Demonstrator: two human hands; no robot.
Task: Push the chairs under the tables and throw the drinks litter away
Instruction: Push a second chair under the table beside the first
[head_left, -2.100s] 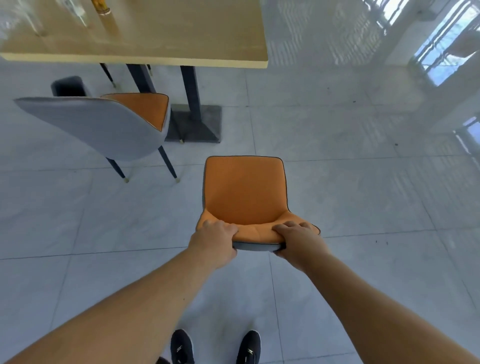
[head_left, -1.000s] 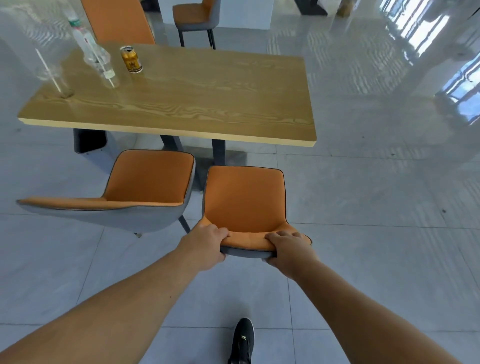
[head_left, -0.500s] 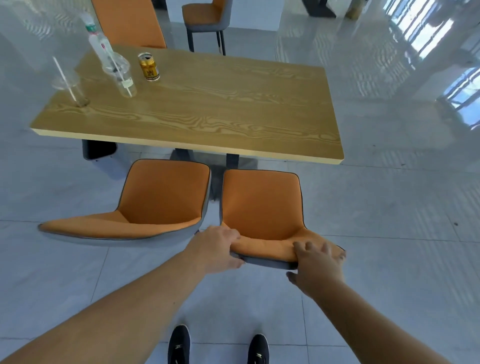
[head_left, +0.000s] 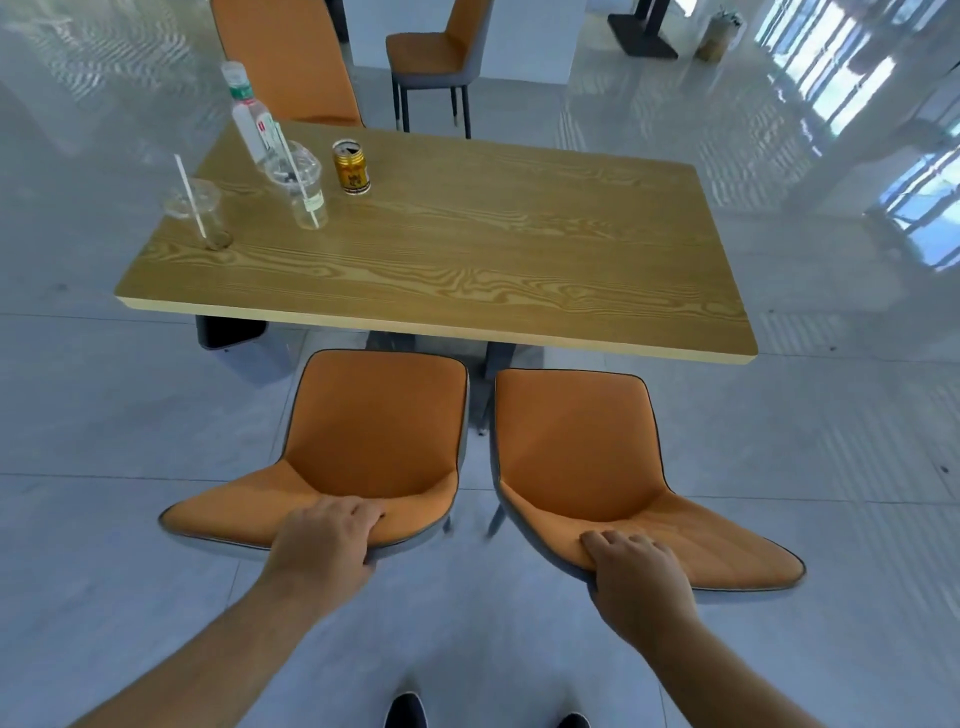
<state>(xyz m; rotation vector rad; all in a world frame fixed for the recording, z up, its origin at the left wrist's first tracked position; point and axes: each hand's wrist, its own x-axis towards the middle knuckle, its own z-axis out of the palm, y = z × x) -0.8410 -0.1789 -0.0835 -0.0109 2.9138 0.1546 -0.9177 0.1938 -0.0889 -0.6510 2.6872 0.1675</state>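
Note:
Two orange chairs stand side by side at the near edge of a wooden table, their seats just short of it. My left hand grips the top of the left chair's backrest. My right hand grips the top of the right chair's backrest. On the table's far left stand a gold can, a clear plastic bottle and two clear plastic cups with straws.
An orange chair stands pushed in at the table's far side. Another chair stands alone further back. A dark bin-like object sits under the table's left end. Glossy tiled floor lies all around; my shoes show at the bottom.
Both hands were on the right chair, moving it up beside the left one. My left hand has since moved over to the left chair's backrest, and my right hand has re-gripped the right chair.

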